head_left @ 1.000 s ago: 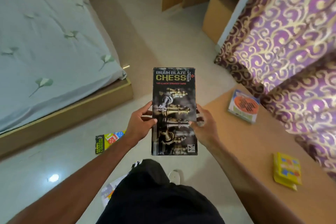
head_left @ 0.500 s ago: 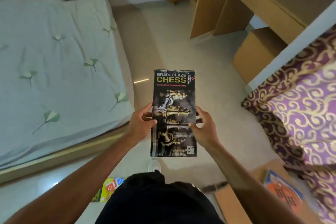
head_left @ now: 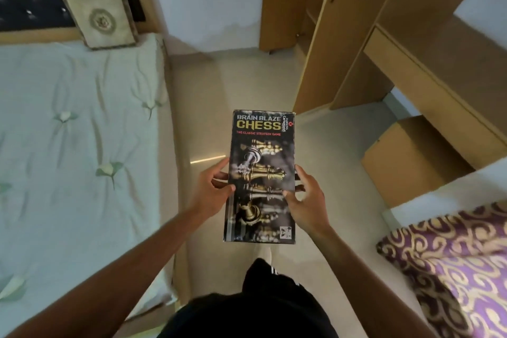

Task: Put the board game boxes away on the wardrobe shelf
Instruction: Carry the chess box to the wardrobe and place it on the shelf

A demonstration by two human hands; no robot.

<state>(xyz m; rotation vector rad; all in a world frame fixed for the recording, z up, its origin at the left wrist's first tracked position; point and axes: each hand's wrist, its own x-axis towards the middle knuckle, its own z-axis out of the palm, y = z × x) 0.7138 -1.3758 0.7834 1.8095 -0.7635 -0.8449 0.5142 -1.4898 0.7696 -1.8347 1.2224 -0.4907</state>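
Between both hands, dark chess box [head_left: 260,173] shows gold lettering.

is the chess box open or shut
Shut: the chess box shows its lid flush, no gap, left hand and right hand gripping its sides.

1 wide-angle head camera looks forward and down, close above the chess box [head_left: 260,145], facing the wardrobe [head_left: 323,49].

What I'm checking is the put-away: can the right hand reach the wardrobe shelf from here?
Probably not yet. The right hand shares its grip on the chess box with the left hand; the wardrobe stands ahead across bare floor, unobstructed.
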